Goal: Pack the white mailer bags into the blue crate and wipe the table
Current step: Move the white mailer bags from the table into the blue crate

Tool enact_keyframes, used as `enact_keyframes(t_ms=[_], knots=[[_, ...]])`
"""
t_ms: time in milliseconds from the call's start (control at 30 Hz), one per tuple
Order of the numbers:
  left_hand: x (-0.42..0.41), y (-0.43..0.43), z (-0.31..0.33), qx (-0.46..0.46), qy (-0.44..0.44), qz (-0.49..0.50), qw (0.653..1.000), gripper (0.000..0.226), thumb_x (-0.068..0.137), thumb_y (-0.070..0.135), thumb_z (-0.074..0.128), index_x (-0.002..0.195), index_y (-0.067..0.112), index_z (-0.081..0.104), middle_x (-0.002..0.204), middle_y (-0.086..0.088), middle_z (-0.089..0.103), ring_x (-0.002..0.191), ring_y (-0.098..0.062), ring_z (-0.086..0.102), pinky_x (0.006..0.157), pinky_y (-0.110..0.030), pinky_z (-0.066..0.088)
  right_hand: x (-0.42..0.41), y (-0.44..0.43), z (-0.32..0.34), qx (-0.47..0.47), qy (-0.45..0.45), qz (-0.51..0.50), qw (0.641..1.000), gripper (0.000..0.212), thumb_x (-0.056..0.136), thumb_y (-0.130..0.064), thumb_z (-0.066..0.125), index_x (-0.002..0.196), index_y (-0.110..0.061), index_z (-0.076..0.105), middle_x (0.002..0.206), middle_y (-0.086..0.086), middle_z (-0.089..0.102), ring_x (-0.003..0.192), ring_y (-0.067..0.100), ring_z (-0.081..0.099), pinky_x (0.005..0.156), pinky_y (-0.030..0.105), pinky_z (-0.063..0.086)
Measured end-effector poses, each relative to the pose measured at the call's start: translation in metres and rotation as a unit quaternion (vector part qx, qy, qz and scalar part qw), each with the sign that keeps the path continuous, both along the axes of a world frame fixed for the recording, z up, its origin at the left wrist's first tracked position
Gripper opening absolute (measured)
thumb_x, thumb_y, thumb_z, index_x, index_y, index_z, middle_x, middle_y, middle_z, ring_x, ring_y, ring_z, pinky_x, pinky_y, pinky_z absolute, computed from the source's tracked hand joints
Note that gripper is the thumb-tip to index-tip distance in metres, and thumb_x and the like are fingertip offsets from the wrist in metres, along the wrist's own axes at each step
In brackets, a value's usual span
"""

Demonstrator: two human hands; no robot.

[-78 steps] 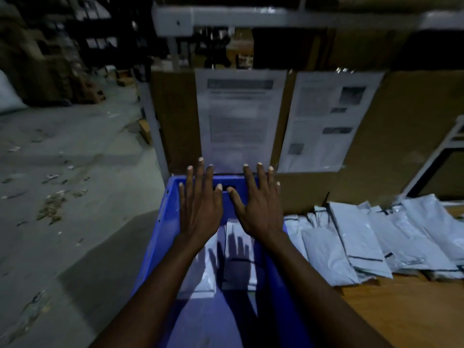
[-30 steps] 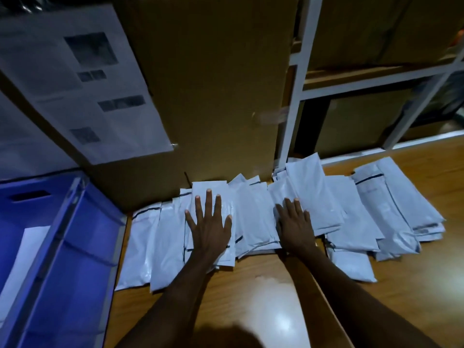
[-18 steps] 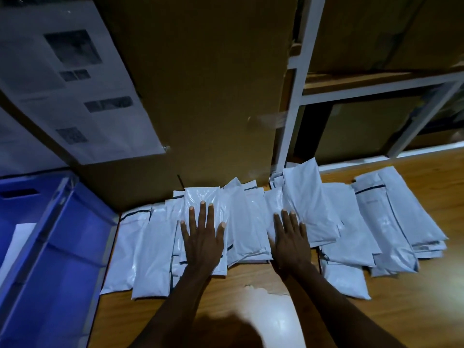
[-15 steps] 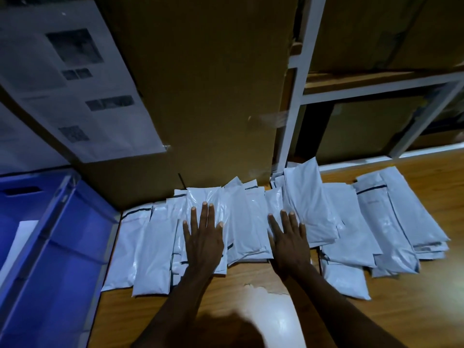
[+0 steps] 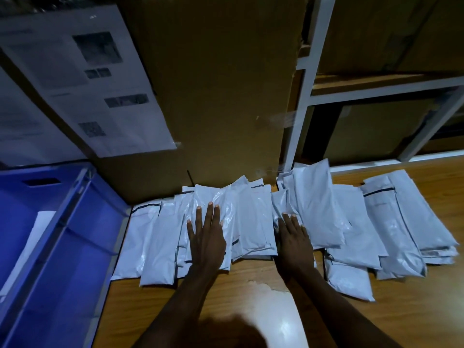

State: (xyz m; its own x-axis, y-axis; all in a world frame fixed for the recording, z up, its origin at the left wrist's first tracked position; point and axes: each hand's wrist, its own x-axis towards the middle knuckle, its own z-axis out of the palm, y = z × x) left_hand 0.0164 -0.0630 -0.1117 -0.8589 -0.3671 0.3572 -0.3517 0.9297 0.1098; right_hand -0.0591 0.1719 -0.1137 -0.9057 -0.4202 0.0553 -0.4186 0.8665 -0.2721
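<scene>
Several white mailer bags (image 5: pixel 253 222) lie in an overlapping row across the wooden table (image 5: pixel 414 310), from beside the crate to the far right. My left hand (image 5: pixel 207 237) lies flat, fingers straight, on a glossy bag in the left-centre of the row. My right hand (image 5: pixel 293 241) rests flat on the bags just to the right; its fingertips slip under the edge of a larger bag (image 5: pixel 315 209). The blue crate (image 5: pixel 72 247) stands at the left with a white bag (image 5: pixel 37 237) inside it.
A tall cardboard sheet (image 5: pixel 218 96) with printed papers (image 5: pixel 82 79) taped to it stands right behind the bags. A white metal shelf frame (image 5: pixel 303 101) holding cardboard boxes rises at the back right. A pale worn patch (image 5: pixel 273 315) marks the table between my forearms.
Both hands left the crate and came right to the row of bags. Over the last second they have pressed on the bags with only slight shifts.
</scene>
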Motion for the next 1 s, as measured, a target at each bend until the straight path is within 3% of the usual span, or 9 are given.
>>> enact_keyframes(t_ms=[133,333,467,600,700,800,867,1000], knots=[[0.001,0.003,0.007,-0.002,0.002,0.008,1.000,0.076,0.089,0.020,0.072,0.157,0.018,0.039,0.167,-0.005,0.029,0.155,-0.033,0.024,0.117,-0.062,0.031,0.001,0.003,0.004,-0.040,0.047,-0.007,0.998,0.055,0.098,-0.031,0.037,0.139,-0.001,0.055,0.150,0.020,0.049,0.139,0.042,0.046,0.107,0.059,0.043],[-0.005,0.007,0.026,-0.013,0.014,0.014,1.000,0.079,0.086,0.015,0.073,0.157,0.018,0.040,0.168,-0.005,0.028,0.155,-0.033,0.022,0.120,-0.062,0.025,-0.008,0.003,0.031,-0.037,0.068,-0.012,0.997,0.055,0.096,-0.032,0.048,0.144,-0.005,0.051,0.154,0.018,0.044,0.145,0.041,0.038,0.113,0.061,0.033],[-0.008,0.009,0.043,-0.029,0.022,0.022,0.999,0.078,0.089,0.022,0.071,0.159,0.018,0.036,0.169,-0.006,0.023,0.156,-0.033,0.019,0.120,-0.061,0.025,-0.012,0.004,0.051,-0.050,0.063,-0.028,0.996,0.062,0.103,-0.045,0.029,0.152,-0.010,0.041,0.162,0.013,0.034,0.152,0.035,0.026,0.120,0.056,0.021],[-0.005,0.011,0.061,-0.045,0.034,0.028,0.998,0.079,0.091,0.025,0.068,0.161,0.018,0.031,0.171,-0.006,0.017,0.157,-0.033,0.014,0.121,-0.061,0.022,-0.014,0.002,0.074,-0.082,0.062,-0.037,0.994,0.066,0.103,-0.047,0.013,0.155,-0.014,0.038,0.163,0.009,0.031,0.153,0.030,0.022,0.122,0.057,0.020],[-0.001,0.009,0.082,-0.043,0.054,0.033,0.997,0.078,0.092,0.027,0.066,0.161,0.019,0.031,0.171,-0.006,0.017,0.157,-0.033,0.013,0.121,-0.061,0.021,-0.015,-0.003,0.097,-0.102,0.079,-0.044,0.991,0.058,0.105,-0.041,0.023,0.154,-0.014,0.040,0.163,0.009,0.033,0.153,0.031,0.025,0.121,0.056,0.020],[0.006,0.006,0.113,-0.047,0.083,0.026,0.995,0.062,0.100,0.025,0.045,0.161,0.019,0.031,0.170,-0.005,0.018,0.158,-0.032,0.013,0.120,-0.061,0.023,-0.015,-0.012,0.124,-0.129,0.107,-0.039,0.985,0.048,0.107,-0.028,0.039,0.151,-0.010,0.044,0.161,0.012,0.037,0.151,0.033,0.029,0.120,0.056,0.026],[0.014,0.005,0.135,-0.051,0.094,0.030,0.994,0.060,0.102,0.022,0.033,0.162,0.019,0.027,0.171,-0.002,0.016,0.158,-0.030,0.011,0.122,-0.060,0.020,-0.014,-0.019,0.143,-0.150,0.121,-0.036,0.981,0.047,0.107,-0.028,0.035,0.150,-0.009,0.046,0.160,0.012,0.038,0.150,0.033,0.031,0.118,0.054,0.031],[0.037,0.001,0.177,-0.077,0.103,0.047,0.991,0.071,0.093,0.018,0.031,0.163,0.020,0.022,0.172,-0.001,0.012,0.159,-0.028,0.005,0.124,-0.058,0.014,-0.005,-0.038,0.181,-0.172,0.147,-0.009,0.974,0.052,0.107,-0.031,0.027,0.148,-0.007,0.047,0.159,0.013,0.039,0.150,0.033,0.030,0.114,0.052,0.037]])
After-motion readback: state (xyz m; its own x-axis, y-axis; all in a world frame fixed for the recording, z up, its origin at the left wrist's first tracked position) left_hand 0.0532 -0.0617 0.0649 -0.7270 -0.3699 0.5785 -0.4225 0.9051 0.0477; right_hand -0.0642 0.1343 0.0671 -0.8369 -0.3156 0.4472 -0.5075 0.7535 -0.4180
